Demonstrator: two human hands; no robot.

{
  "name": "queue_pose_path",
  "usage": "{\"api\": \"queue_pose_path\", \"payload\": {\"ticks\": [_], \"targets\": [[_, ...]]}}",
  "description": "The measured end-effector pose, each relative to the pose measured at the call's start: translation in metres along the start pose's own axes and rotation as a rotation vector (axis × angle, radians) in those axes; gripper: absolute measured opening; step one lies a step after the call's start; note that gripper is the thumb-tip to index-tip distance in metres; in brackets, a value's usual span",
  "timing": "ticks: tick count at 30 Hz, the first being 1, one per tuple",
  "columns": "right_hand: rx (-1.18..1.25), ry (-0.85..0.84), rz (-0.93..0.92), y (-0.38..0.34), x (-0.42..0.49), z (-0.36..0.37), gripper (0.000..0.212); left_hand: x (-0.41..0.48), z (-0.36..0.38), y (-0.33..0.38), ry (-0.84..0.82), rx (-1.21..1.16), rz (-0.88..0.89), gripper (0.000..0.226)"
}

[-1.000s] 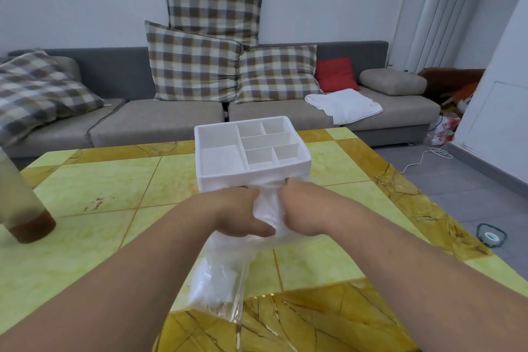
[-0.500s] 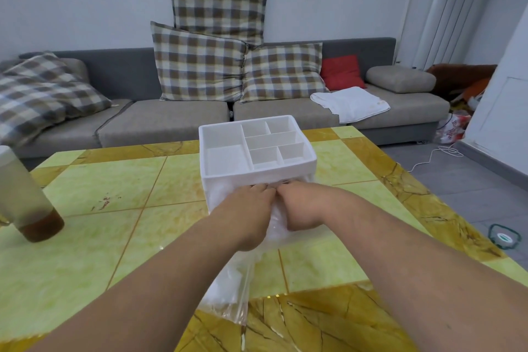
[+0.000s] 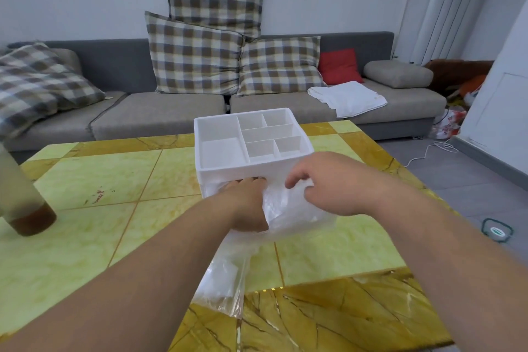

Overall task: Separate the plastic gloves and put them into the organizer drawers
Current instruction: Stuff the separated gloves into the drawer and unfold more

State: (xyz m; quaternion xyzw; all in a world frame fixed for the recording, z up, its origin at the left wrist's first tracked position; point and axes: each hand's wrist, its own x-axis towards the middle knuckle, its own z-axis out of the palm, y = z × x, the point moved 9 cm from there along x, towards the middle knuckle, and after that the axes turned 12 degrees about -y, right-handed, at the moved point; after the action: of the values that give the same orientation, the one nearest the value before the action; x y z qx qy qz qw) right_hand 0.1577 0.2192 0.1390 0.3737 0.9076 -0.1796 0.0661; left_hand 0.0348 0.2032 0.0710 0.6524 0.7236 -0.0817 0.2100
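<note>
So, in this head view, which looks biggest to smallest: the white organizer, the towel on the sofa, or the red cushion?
1. white organizer: largest, though being nearest the camera inflates it.
2. towel: clearly smaller.
3. red cushion: smallest. It lies about as far off as the towel, so that ranking seems fair.

White organizer [image 3: 243, 170], upright on the table [image 3: 85, 237], its top tray divided into open compartments. Crumpled translucent plastic gloves [image 3: 288, 206] bulge from its front drawer opening; more clear plastic [image 3: 223, 280] trails flat toward the viewer.
</note>
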Motion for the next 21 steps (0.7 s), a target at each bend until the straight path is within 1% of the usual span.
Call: {"api": "queue_pose_path", "payload": {"ticks": [1, 2, 5, 7, 10, 12, 14, 15, 16, 17, 20, 21], "targets": [[-0.001, -0.02, -0.029, -0.004, -0.011, 0.001, 0.044, 0.0, 0.0, 0.0, -0.001, 0.0, -0.003, 0.076], [-0.028, -0.077, -0.042, -0.009, -0.019, 0.007, 0.044, 0.0, 0.0, -0.001, -0.003, -0.003, -0.004, 0.076], [-0.208, -0.252, 0.01, -0.007, -0.023, 0.04, 0.045, 0.0, 0.001, -0.002, -0.025, -0.017, -0.007, 0.076], [-0.238, -0.283, 0.073, 0.002, -0.019, 0.051, 0.044, -0.001, 0.002, -0.001, -0.035, -0.017, -0.009, 0.077], [-0.226, -0.339, 0.096, 0.003, -0.023, 0.051, 0.052, -0.002, 0.002, -0.001, -0.023, -0.001, -0.009, 0.082], [-0.141, -0.311, 0.073, 0.001, -0.028, 0.04, 0.054, -0.001, 0.003, -0.001, -0.018, 0.01, -0.015, 0.083], [-0.044, -0.143, 0.03, -0.002, -0.026, 0.02, 0.043, 0.0, 0.002, -0.001, -0.01, 0.005, -0.015, 0.079], [-0.034, -0.037, 0.03, -0.002, -0.022, 0.012, 0.035, 0.0, 0.002, 0.0, -0.007, 0.01, -0.014, 0.074], [-0.046, 0.031, 0.045, -0.001, -0.016, 0.01, 0.031, 0.0, 0.001, 0.001, -0.002, 0.021, -0.013, 0.071], [-0.074, 0.033, 0.073, 0.0, -0.008, 0.014, 0.03, 0.0, 0.001, 0.002, -0.001, 0.032, -0.011, 0.068], [-0.155, -0.147, 0.163, 0.004, 0.017, 0.047, 0.022, 0.0, 0.001, 0.004, -0.002, 0.026, -0.008, 0.062], [-0.16, -0.178, 0.178, 0.004, 0.023, 0.053, 0.022, 0.0, 0.001, 0.004, -0.003, 0.022, -0.009, 0.061]]}}
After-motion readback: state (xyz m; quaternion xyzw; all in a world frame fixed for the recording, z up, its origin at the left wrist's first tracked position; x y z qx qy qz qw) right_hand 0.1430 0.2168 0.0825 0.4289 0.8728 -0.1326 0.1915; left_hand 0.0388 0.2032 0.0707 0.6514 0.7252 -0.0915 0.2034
